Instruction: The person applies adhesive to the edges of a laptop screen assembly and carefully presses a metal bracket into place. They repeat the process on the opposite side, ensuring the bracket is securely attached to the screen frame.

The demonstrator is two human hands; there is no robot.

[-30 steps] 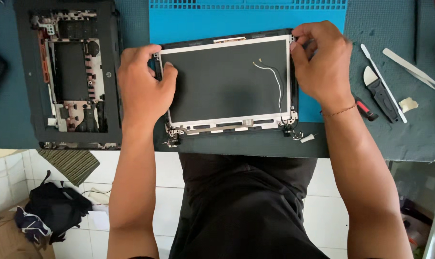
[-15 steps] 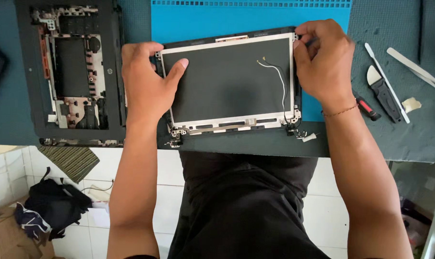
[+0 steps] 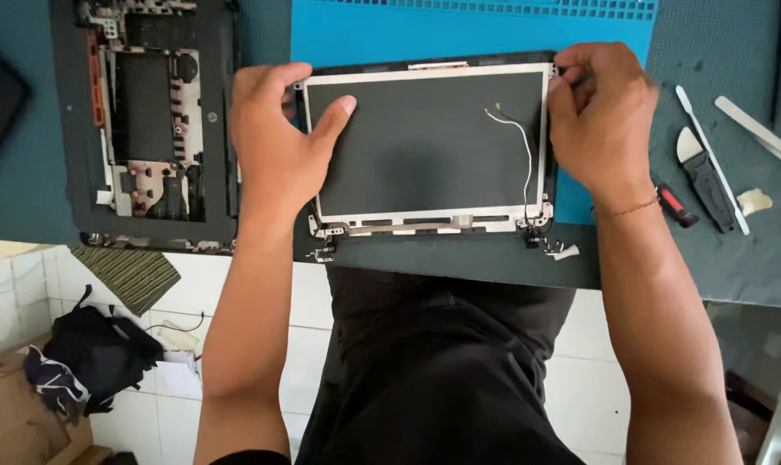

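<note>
A laptop screen panel (image 3: 425, 146) with a silver metal frame lies face up in its black lid on a blue work mat (image 3: 476, 26). A thin white wire (image 3: 519, 138) runs across its right part. My left hand (image 3: 274, 142) grips the panel's left edge, thumb resting on the dark screen surface. My right hand (image 3: 601, 120) is closed on the panel's upper right corner, fingers curled over the frame. Hinges (image 3: 326, 250) stick out at the panel's lower corners.
An opened laptop base (image 3: 149, 120) with bare internals lies to the left on the dark green mat. At the right lie a black-handled pry tool (image 3: 705, 172), a white spudger (image 3: 709, 138), tweezers (image 3: 756, 129) and a small red tool (image 3: 675, 202). Below the table edge are tiled floor and a black bag (image 3: 97, 353).
My left thumb has slid further onto the screen surface. My right hand has shifted up to the top right corner. The panel sits slightly higher in view.
</note>
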